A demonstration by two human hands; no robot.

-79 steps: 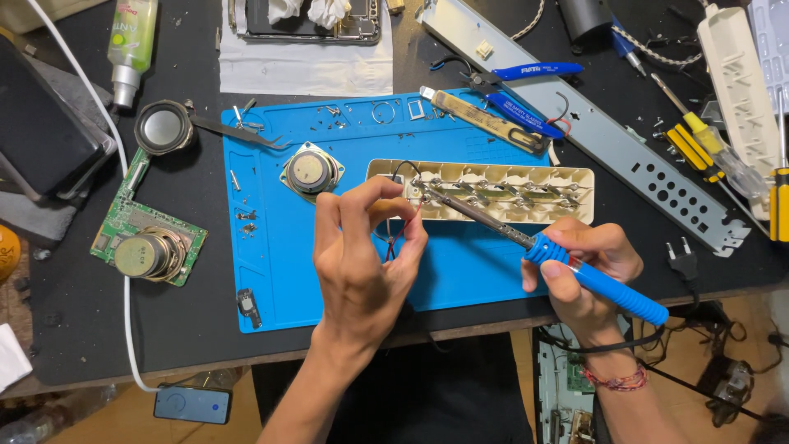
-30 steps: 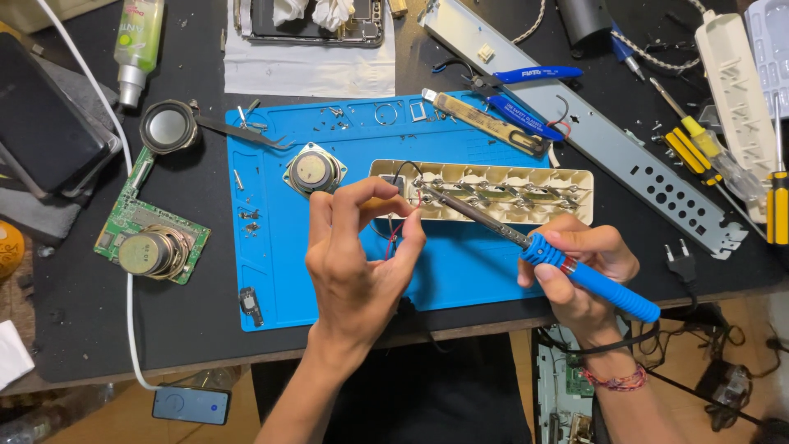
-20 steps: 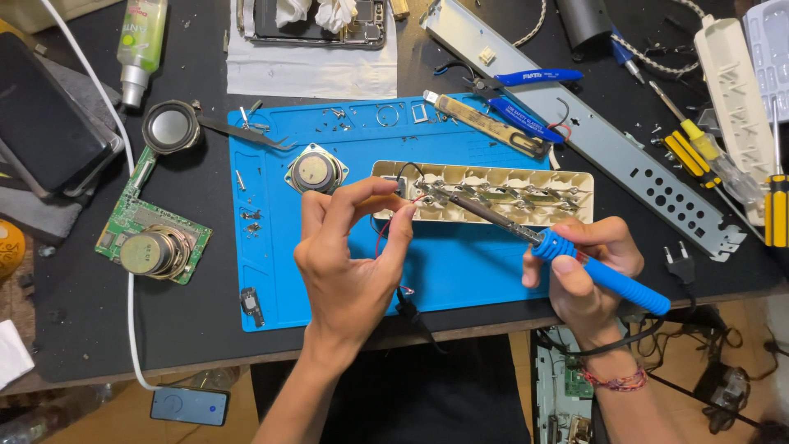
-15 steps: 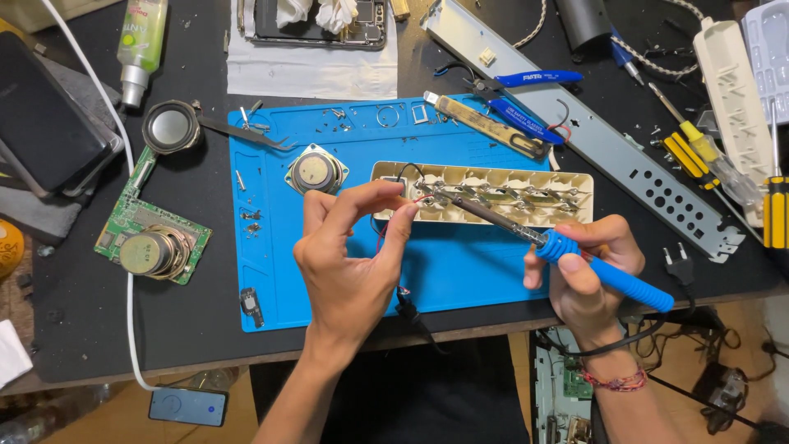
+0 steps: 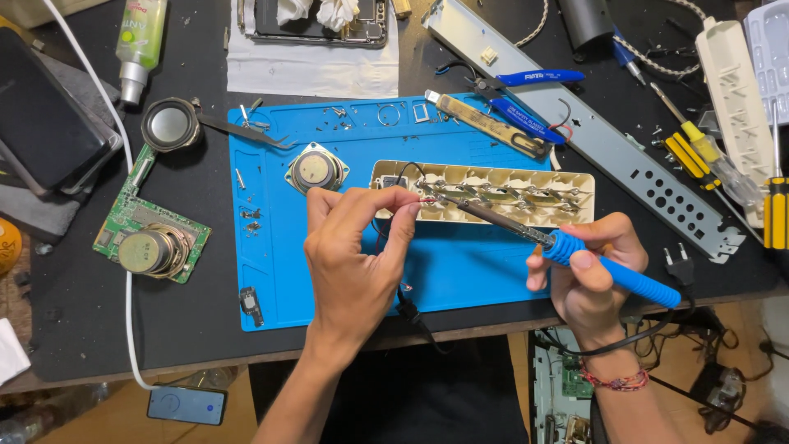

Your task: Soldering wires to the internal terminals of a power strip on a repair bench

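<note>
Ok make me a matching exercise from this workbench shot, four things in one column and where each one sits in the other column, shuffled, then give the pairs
Things:
1. soldering iron
2. red wire end
3. round speaker
4. green circuit board

Places:
A. on the black table left of the blue mat
B. in the right hand
C. pinched in the left hand fingers, over the open power strip
D. lying on the blue mat, upper left part

Pairs: 1-B, 2-C, 3-D, 4-A
</note>
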